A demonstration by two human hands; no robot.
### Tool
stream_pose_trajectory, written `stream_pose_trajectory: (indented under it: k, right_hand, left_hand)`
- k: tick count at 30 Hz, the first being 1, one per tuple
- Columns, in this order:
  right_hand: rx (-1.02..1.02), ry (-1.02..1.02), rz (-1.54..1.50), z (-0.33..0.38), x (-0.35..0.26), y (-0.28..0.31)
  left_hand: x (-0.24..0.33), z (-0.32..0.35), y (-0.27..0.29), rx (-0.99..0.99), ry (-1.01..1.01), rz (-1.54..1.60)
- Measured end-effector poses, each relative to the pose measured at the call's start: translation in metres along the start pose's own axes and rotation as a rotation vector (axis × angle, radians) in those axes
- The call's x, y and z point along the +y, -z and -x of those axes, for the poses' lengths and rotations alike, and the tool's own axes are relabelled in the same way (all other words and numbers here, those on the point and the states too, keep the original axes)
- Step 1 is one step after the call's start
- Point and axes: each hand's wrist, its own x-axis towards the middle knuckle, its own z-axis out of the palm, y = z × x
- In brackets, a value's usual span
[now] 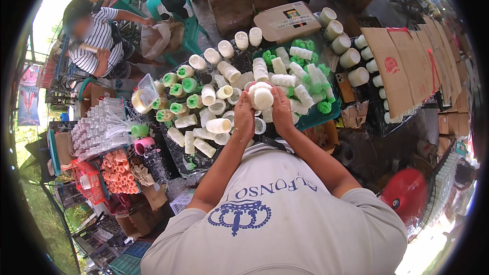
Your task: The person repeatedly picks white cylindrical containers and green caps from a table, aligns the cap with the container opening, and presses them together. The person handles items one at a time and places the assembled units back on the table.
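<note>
white cup (263,98) clasped between left hand (244,115) and right hand (281,111) (both wrapped tight) above cluttered table (179,157).

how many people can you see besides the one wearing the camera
1: a person in a striped shirt at the upper left, beyond the table of white cups. Others may be hidden behind the boxes at the top.

Flat tan cardboard boxes (417,66), labelled carton (288,20)

place: open-air workshop | signs: moulded white cups (224,74), cardboard cartons (288,20), crates (89,181)
</note>
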Motion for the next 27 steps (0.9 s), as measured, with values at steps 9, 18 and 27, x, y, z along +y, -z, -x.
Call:
stream_pose_trajectory:
  k: [9, 18, 27]
  right_hand:
    - [-0.088, -0.238, -0.276, -0.001, 0.008, 0.000]
    - [0.210, 0.198, 0.602, -0.004, 0.017, -0.004]
    - [0.539, -0.056, 0.386, -0.019, 0.062, 0.031]
  left_hand:
    - [-0.004, -0.002, 0.001, 0.047, 0.006, 0.016]
    - [-0.028, -0.022, 0.034, 0.349, 0.127, 0.063]
    - [-0.074, -0.045, 0.038, 0.280, 0.279, 0.131]
